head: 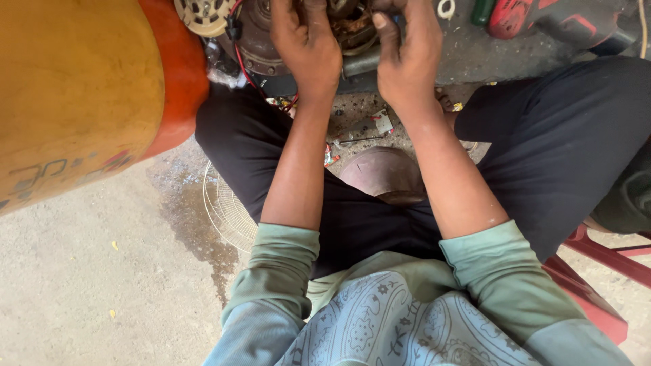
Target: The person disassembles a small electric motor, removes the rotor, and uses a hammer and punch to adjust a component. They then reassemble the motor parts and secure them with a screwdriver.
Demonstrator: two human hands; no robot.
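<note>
- Head view — item: electric motor (pixel 271 41), round metal housing, copper windings exposed, at the top edge beyond the person's knees.
- Left hand (pixel 306 47): on the housing, fingers curled into the open core; whether they pinch anything there I cannot tell.
- Right hand (pixel 405 57): just beside it, fingers bent onto the motor's right side; its hold I cannot tell either.
- Risk: the red wire (pixel 241 64) trailing off the left flank could snag or tear if the housing twists.
- Risk: fingertips among the windings — sharp edges likely.
- Adjacent: orange cylinder (pixel 81 95), wire fan guard (pixel 227 217).
</note>
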